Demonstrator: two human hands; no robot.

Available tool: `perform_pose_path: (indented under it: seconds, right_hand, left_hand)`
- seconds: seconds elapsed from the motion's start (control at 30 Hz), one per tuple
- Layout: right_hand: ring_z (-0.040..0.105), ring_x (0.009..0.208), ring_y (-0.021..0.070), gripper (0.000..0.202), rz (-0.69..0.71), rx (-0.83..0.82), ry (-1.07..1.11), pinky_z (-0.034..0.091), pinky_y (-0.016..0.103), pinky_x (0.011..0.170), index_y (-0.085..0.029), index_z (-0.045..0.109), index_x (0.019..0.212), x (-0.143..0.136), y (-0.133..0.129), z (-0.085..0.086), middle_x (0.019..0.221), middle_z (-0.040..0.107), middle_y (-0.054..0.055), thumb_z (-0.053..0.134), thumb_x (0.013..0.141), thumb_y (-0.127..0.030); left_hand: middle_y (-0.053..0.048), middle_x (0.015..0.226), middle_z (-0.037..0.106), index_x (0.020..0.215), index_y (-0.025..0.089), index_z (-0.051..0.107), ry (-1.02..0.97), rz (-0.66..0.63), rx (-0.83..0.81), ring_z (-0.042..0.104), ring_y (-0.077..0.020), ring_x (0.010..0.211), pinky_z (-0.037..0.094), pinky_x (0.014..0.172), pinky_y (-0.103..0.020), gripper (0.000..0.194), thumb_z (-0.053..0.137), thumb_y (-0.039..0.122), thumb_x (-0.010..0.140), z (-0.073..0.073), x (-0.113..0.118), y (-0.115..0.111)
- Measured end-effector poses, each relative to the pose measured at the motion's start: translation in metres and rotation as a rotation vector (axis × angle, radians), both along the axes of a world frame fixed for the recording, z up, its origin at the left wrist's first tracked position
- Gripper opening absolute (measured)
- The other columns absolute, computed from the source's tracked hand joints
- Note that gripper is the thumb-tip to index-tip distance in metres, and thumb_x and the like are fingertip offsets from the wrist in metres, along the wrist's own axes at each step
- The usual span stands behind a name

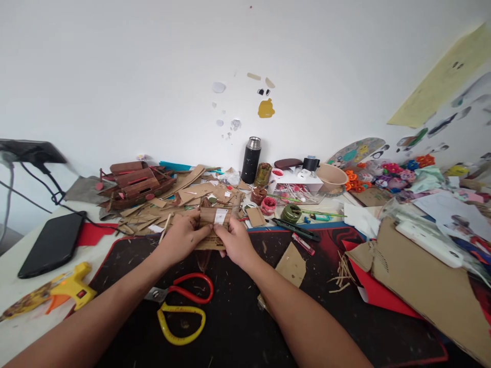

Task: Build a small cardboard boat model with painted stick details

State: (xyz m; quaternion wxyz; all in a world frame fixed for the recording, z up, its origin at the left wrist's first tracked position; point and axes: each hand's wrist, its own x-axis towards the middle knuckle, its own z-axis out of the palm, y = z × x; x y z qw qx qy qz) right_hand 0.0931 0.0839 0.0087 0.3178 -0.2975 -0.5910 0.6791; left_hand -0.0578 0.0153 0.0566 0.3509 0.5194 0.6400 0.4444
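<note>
Both my left hand point(183, 232) and my right hand point(235, 236) grip a small piece of brown cardboard point(209, 217) with a white label on it, one at each side. My thumbs press on its near face and meet close to the middle; most other fingers are hidden behind it. Below the hands, on the dark mat point(245, 317), lie scissors point(184, 324) with one red and one yellow handle loop. A loose cardboard scrap point(292, 263) lies beside my right forearm.
Cardboard scraps point(192, 194) are heaped behind the hands, near a brown model ship point(134, 184). A yellow glue gun point(72, 289) and phone point(51, 243) lie left. Behind stand a black flask point(251, 161) and paint jars point(290, 213). A utility knife point(297, 230) and large cardboard sheet point(425, 281) lie right.
</note>
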Motion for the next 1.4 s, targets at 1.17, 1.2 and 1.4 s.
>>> perform_pose_path:
  seconds: [1.17, 1.2, 1.4]
  right_hand:
    - [0.067, 0.070, 0.0189, 0.033, -0.033, 0.117, 0.045, 0.052, 0.028, 0.058, -0.022, 0.067, 0.109, 0.005, 0.010, 0.002, 0.086, 0.072, 0.001, 0.070, 0.091, -0.050]
    - [0.069, 0.078, 0.0210, 0.034, -0.043, 0.128, 0.044, 0.054, 0.029, 0.063, -0.022, 0.068, 0.111, 0.005, 0.010, 0.001, 0.091, 0.073, 0.002, 0.071, 0.091, -0.050]
    - [0.069, 0.082, 0.0232, 0.034, -0.020, 0.093, 0.033, 0.054, 0.030, 0.063, -0.023, 0.067, 0.114, 0.003, 0.008, 0.000, 0.089, 0.072, 0.002, 0.071, 0.090, -0.046]
  left_hand:
    - [-0.005, 0.084, 0.082, 0.099, 0.020, 0.078, -0.064, -0.020, 0.015, 0.074, -0.0287, 0.075, 0.062, 0.073, -0.038, 0.044, 0.081, 0.058, 0.078, 0.008, -0.002, 0.000]
    - [-0.005, 0.084, 0.082, 0.101, 0.019, 0.078, -0.082, -0.026, 0.003, 0.074, -0.0282, 0.073, 0.062, 0.071, -0.038, 0.044, 0.081, 0.056, 0.077, 0.007, -0.001, -0.001]
    - [-0.010, 0.101, 0.085, 0.110, 0.018, 0.076, -0.179, -0.041, -0.034, 0.078, -0.0302, 0.082, 0.063, 0.068, -0.036, 0.049, 0.084, 0.053, 0.077, 0.004, -0.004, -0.001]
